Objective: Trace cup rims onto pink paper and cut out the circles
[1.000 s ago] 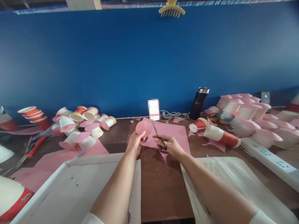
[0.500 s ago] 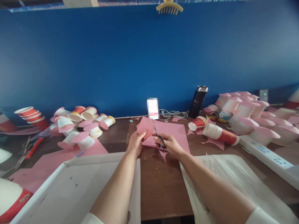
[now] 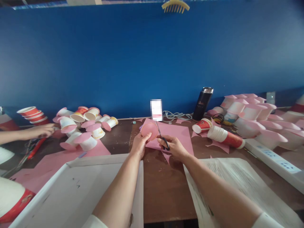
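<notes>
Between thumb and fingers, my left hand pinches a round pink paper disc at its lower edge. My right hand has its fingers in the handles of black-handled scissors, whose blades point up beside the disc's right edge. Whether the blades touch the paper I cannot tell. Beneath both hands lies a pink paper sheet on the brown table. A pointed pink scrap lies just below the scissors.
Paper cups with pink discs stand in groups at left and right. A black thermos, stacked cups and a power strip occupy the right. Another person's hand reaches in at left. A white tray lies in front.
Another person's hand has come in from the left beside the cups. The pink disc has turned slightly in my left hand. My right hand stays on the scissors.
</notes>
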### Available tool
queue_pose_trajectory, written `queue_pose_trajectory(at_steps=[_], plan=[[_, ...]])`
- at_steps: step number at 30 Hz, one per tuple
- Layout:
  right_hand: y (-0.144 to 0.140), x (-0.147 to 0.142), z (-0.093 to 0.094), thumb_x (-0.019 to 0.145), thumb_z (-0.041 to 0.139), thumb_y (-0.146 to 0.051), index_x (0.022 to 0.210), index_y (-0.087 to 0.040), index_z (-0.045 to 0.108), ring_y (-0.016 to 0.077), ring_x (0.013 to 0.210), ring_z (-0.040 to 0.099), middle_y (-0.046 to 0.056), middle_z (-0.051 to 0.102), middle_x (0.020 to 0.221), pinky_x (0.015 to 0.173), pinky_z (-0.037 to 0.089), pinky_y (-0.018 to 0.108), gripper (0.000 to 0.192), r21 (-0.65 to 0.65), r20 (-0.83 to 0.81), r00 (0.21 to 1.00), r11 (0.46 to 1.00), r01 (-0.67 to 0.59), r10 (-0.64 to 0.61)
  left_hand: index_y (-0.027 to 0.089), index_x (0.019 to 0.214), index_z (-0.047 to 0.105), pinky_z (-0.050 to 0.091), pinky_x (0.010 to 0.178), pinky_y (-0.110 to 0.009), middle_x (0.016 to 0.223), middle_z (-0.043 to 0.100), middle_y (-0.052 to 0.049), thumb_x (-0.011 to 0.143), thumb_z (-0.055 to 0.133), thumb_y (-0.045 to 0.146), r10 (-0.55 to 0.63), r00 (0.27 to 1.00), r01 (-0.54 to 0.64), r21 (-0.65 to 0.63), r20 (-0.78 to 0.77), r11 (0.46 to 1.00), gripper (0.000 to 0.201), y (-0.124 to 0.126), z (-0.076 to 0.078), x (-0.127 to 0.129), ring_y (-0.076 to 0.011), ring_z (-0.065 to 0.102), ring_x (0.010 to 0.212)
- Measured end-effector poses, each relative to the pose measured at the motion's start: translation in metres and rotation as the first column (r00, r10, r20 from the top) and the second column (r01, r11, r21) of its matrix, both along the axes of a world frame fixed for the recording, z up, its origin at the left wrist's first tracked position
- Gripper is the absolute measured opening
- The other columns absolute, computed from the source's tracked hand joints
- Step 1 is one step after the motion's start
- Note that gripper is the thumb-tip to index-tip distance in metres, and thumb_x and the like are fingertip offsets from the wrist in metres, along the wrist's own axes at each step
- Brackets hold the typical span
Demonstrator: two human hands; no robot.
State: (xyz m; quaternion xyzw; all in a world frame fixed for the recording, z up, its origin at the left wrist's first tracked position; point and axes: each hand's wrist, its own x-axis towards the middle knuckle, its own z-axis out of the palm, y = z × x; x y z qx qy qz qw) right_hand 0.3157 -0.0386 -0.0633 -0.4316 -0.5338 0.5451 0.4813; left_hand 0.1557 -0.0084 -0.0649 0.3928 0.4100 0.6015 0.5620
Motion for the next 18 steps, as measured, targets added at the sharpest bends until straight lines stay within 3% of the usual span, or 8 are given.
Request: queue_pose_trajectory(at_steps=[4, 18], plan=[[-0.0012, 0.0008, 0.0017, 0.07, 0.071, -0.049, 0.107, -0.016, 0.068, 0.0084, 0.06, 0.046, 0.001, 0.056, 0.07, 0.052, 0.036, 0.021, 0.05, 0.006, 0.018, 1.0, 1.0, -0.005, 0.005, 0.011, 0.081, 0.067, 0.034, 0.053, -0.023, 0.062, 0.061, -0.001, 0.058, 0.08, 0.035, 0.024, 0.999, -0.023, 0.01, -0.037, 1.0, 0.035, -0.001, 0.0016, -0.0002, -0.0076, 0.046, 0.051], [0.0026, 0.0008, -0.002, 0.067, 0.072, -0.052, 0.105, -0.016, 0.07, 0.0091, 0.058, 0.048, 0.0, 0.056, 0.066, 0.052, 0.037, 0.022, 0.052, 0.002, 0.033, 0.999, 1.0, 0.028, -0.028, 0.012, 0.086, 0.067, 0.033, 0.054, -0.022, 0.071, 0.064, -0.002, 0.061, 0.078, 0.038, 0.005, 0.998, -0.003, 0.018, -0.068, 1.0, 0.037, 0.0018, -0.0026, -0.0015, -0.0075, 0.047, 0.055]])
